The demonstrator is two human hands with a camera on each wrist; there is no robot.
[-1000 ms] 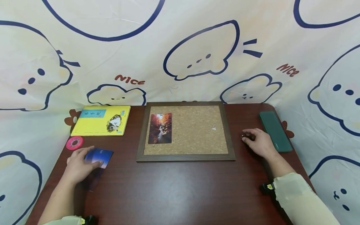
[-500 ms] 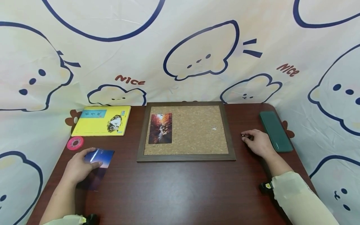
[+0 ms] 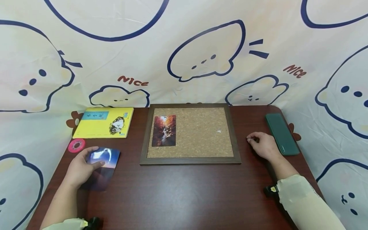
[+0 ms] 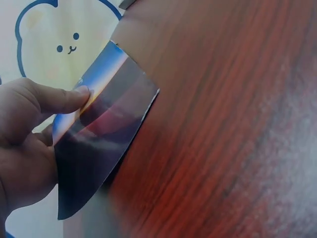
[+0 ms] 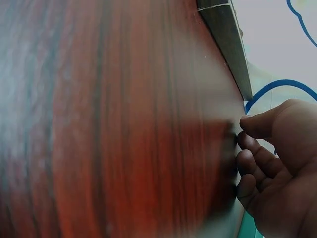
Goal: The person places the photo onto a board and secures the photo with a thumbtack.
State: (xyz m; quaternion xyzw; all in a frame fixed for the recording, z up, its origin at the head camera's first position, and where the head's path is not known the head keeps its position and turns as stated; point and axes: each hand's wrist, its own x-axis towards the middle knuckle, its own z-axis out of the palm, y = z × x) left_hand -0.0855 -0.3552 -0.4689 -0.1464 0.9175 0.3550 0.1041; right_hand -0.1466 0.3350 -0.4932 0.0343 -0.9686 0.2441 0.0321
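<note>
My left hand (image 3: 81, 169) pinches a glossy photo print (image 3: 110, 158), its thumb on the face and the fingers behind. The print has a blue upper part and a dark lower part. In the left wrist view the photo (image 4: 114, 124) bows, its near corner curling. My right hand (image 3: 262, 145) is at the table's right side, left of a green box-like item (image 3: 282, 134). Its fingers are curled with the thumb close to the index fingertip; in the right wrist view the hand (image 5: 282, 168) shows no object, and I cannot tell whether something tiny is between the tips.
A framed cork board (image 3: 198, 140) lies at the table's middle back, bearing an autumn stream photo (image 3: 164, 131) and a small clear piece (image 3: 219, 131). At the left are a yellow book (image 3: 99, 127) and a pink ring-shaped roll (image 3: 76, 145). Patterned cloth (image 3: 201, 92) surrounds the table.
My left hand has raised the photo and shifted it slightly right, showing more of its face. The right fingers have drawn together near the same spot.
</note>
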